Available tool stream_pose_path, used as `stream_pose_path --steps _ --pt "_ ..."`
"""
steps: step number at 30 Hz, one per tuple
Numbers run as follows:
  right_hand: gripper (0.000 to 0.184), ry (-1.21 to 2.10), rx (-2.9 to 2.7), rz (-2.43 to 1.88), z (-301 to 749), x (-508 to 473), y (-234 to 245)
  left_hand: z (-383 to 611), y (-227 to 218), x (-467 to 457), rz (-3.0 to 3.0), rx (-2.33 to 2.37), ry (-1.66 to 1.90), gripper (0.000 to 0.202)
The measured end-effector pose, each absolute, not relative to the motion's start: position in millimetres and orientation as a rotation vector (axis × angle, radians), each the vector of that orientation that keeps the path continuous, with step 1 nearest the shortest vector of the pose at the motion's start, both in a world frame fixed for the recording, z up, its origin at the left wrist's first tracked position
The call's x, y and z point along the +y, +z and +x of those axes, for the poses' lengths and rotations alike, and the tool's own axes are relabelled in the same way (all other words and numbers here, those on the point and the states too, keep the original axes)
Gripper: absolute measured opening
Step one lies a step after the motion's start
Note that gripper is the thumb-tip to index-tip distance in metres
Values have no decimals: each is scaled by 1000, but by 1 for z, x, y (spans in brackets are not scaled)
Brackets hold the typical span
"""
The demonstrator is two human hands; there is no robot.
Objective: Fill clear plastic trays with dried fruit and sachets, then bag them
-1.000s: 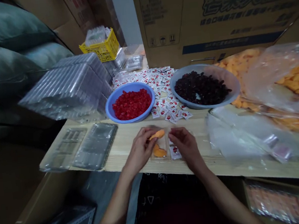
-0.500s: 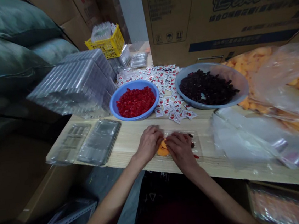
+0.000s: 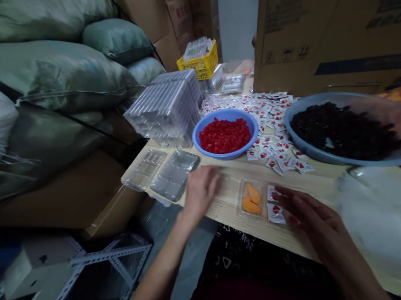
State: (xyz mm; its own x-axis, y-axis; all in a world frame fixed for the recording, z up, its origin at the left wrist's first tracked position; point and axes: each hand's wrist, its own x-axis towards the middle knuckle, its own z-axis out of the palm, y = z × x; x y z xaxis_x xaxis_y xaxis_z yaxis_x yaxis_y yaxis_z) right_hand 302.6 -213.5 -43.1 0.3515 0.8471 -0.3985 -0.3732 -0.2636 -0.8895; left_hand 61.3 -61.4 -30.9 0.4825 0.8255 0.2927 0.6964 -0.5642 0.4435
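A small clear tray [image 3: 259, 200] lies near the front edge of the wooden table [image 3: 232, 177], holding orange fruit slices [image 3: 251, 199] and a white-and-red sachet [image 3: 274, 208]. My right hand [image 3: 309, 215] rests flat with spread fingers on the tray's right end. My left hand [image 3: 202, 190] hovers to the left of the tray, fingers loosely extended and blurred, between it and the flat clear lids [image 3: 174, 174]. A blue bowl of red pieces [image 3: 225, 134] and a grey bowl of dark dried fruit [image 3: 348, 127] stand behind.
Many small sachets [image 3: 271, 114] lie scattered between the bowls. A stack of clear trays [image 3: 165, 107] and a yellow basket [image 3: 198, 60] stand at the back left. Cardboard boxes [image 3: 334, 26] rise behind; sacks [image 3: 45, 75] lie left. Clear plastic bags [image 3: 382, 212] cover the right.
The camera swung left. My hands, which were together over the orange slices, have parted: the left went left toward the lids, the right slid to the tray's right end.
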Motion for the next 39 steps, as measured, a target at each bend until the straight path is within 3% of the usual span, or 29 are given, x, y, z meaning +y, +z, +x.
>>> stream_pose_path --steps 3,8,13,26,31,34,39 --pt "52 1196 -455 -1482 309 -221 -58 8 -29 -18 2242 1630 595 23" --pt "48 1203 -512 -1485 306 -222 -73 -28 -47 15 2039 1661 379 24" --pt "49 1196 -460 -1504 307 -224 -68 -29 -57 16 2031 1673 333 31" --pt "40 1083 -690 -1569 299 -234 -57 1 -35 -13 2414 1874 156 16" --pt "38 1073 -745 -1551 296 -235 -54 -26 16 -34 2366 1878 716 16" --pt "36 1136 -756 -1459 276 -230 -51 -15 45 -69 2008 1573 1115 16" --pt "54 1393 -572 -1090 224 -223 -48 58 33 -145 1202 929 1256 16"
